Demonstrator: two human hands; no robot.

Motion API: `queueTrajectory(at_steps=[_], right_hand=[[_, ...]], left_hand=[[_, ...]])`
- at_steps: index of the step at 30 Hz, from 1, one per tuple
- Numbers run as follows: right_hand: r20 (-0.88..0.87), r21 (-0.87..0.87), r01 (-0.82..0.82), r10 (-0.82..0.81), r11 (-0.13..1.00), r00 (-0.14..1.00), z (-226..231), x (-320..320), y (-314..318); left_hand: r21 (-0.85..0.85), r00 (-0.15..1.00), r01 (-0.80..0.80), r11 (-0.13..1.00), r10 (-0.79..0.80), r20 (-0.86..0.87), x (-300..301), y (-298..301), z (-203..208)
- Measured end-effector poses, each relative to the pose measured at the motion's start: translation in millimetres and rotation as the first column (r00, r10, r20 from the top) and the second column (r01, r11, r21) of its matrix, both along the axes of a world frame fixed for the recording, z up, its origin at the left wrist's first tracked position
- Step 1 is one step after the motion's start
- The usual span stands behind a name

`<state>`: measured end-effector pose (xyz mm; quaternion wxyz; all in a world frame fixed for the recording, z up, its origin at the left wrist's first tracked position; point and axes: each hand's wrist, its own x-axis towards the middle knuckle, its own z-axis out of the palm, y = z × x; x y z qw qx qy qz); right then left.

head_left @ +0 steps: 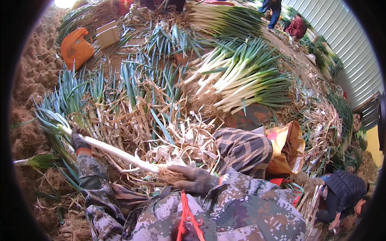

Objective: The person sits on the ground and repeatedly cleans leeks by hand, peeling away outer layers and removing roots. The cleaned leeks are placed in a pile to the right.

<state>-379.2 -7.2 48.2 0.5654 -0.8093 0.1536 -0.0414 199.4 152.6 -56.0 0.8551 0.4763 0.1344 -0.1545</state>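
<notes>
A long green onion (120,153) lies slantwise across my lap, with its leaves at the left and its root tuft at the right. My left hand (79,140), in a dark glove, is closed round the upper white stalk just below the leaves. At the other end my right hand (197,180), also gloved, has the roots between its thumb and fingers. Dry peeled leaves (185,144) are heaped just beyond the stalk. Further off, a pile of cleaned green onions (245,76) shows white stalks and green tops.
Uncleaned green onions (72,94) stand at the left beside soil-covered roots (34,84). An orange plastic stool (76,46) and a beige box (107,35) sit at the far left. An orange-yellow bag (295,146) is by my right knee. A person in a dark jacket (343,190) crouches at lower right.
</notes>
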Motion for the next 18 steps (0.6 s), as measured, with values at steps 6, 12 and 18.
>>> queueTrajectory(at_steps=[6, 12, 18], right_hand=[[-0.112, -0.058, 0.163, -0.168, 0.985, 0.979, 7, -70, -36], [0.184, -0.674, 0.162, -0.049, 0.721, 0.982, 30, -13, -50], [0.187, -0.366, 0.183, -0.121, 0.912, 0.975, 3, 55, -26]], left_hand=[[0.028, 0.996, -0.084, 0.996, 0.083, 0.03, 45, 36, -17], [-0.127, 0.979, 0.167, 0.978, -0.148, 0.142, -10, -18, 21], [-0.147, 0.934, 0.311, 0.939, -0.273, 0.228, -134, -99, 114]])
